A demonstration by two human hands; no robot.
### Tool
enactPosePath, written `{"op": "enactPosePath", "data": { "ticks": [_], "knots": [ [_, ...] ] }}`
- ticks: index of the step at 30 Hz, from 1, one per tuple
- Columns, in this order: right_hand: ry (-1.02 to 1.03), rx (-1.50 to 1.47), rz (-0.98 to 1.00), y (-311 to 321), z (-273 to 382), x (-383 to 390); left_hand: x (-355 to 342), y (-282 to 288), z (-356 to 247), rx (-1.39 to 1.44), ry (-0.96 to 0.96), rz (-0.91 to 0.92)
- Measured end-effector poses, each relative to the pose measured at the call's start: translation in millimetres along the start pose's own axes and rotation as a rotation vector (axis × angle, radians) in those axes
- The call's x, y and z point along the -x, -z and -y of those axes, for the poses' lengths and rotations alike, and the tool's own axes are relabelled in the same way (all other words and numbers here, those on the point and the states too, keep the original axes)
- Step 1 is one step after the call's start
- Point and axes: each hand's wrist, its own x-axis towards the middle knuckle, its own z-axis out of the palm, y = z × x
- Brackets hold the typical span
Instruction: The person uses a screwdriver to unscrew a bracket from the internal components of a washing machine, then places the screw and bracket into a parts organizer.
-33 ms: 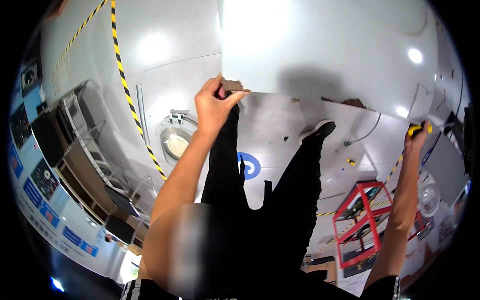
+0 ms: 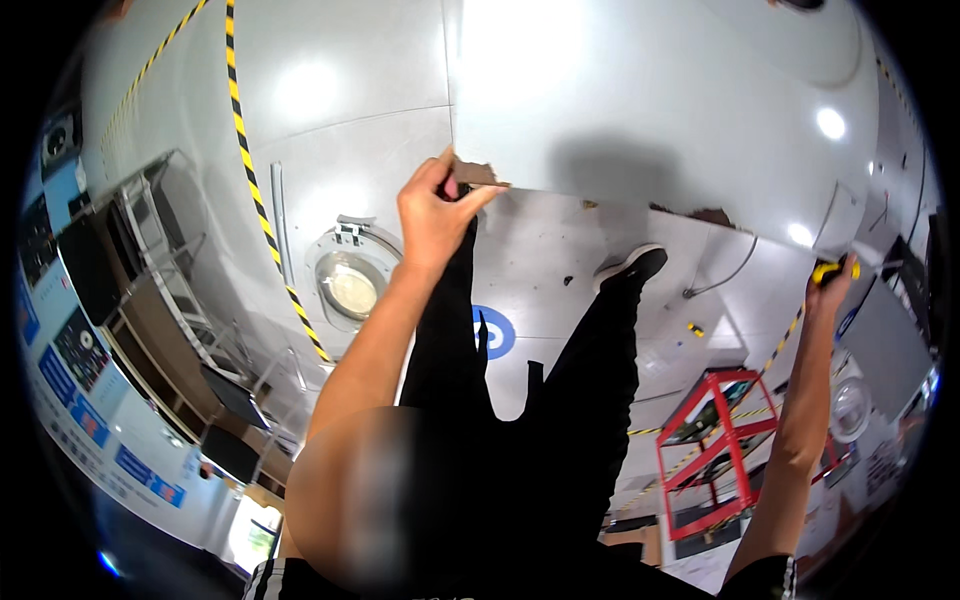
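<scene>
A large white panel spans the upper middle and right. Its near edge is chipped in places, with brown core material showing. My left hand pinches the panel's near-left corner, thumb along the edge and fingers behind it, beside a torn brown patch. At the near-right corner, my right hand is closed round a small yellow-and-black tool. Its exact kind is too small to tell. The tool lies against or very close to that corner; contact cannot be made out.
My feet stand on a pale floor near a blue round mark. A round glass door and a grey strip lie left, by striped tape. A red frame stand is at right. A cable and small yellow object lie nearer.
The whole view has shifted slightly. My left hand and the panel's left corner appear a little farther right; a dark shape now shows at the top right. Both grips look the same.
</scene>
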Motion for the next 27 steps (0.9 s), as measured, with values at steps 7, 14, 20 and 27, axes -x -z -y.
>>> {"op": "enactPosePath", "data": {
  "ticks": [7,14,20,27],
  "knots": [
    [-0.077,0.241,-0.038,-4,17,13,10,-14,4,0.115,0.002,-0.091],
    [-0.09,0.441,-0.179,-5,45,53,11,-17,3,0.177,0.021,-0.053],
    [-0.101,0.471,-0.131,-19,40,63,8,-11,-2,0.172,-0.066,-0.093],
    [-0.099,0.381,-0.031,-31,36,39,2,-6,2,0.071,-0.199,-0.102]
  ]
}}
